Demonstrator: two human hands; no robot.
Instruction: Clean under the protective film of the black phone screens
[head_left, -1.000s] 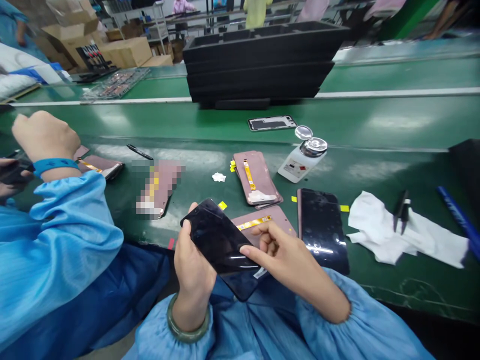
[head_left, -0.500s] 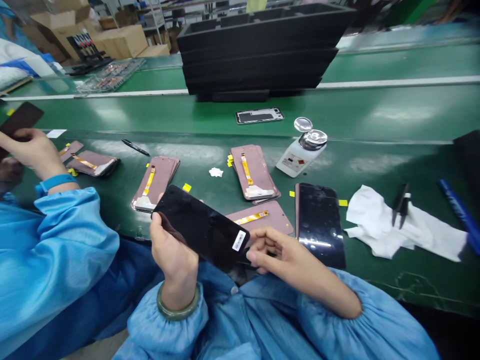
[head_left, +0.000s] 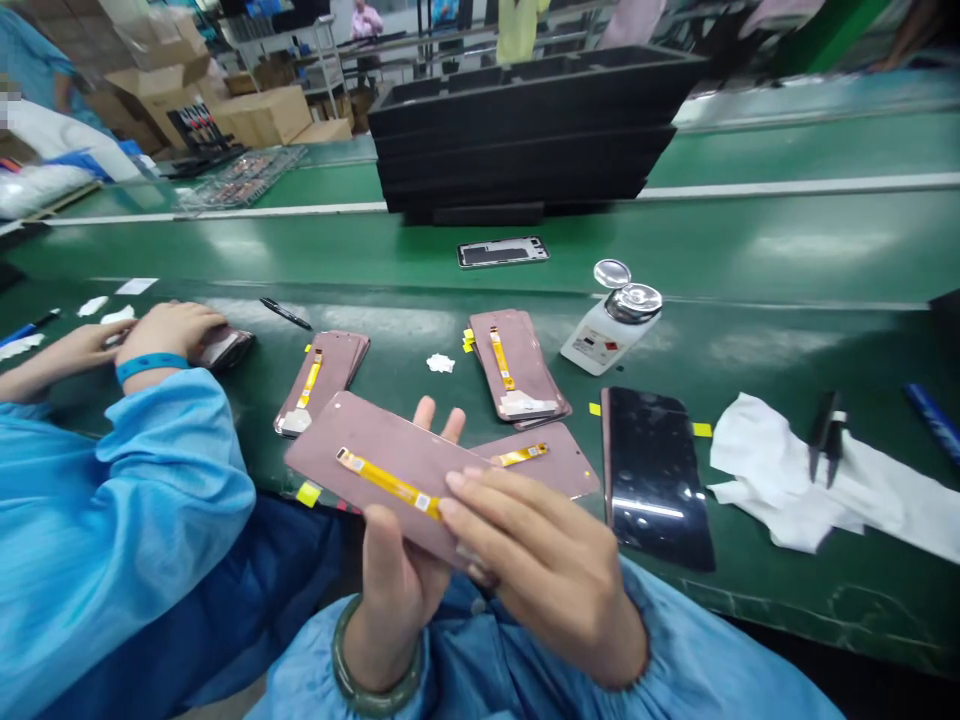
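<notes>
Over the desk's near edge, left hand grips the pink panel from beneath; right hand clasps its end, apparently keeping the ribbon cable uppermost.

The green desk carries a stack of black trays and reflects pale light around it. Left of the stack, cardboard boxes lie near a metal rack. To its right there is a slanted green beam. Behind it, the room looks blurred.
</notes>
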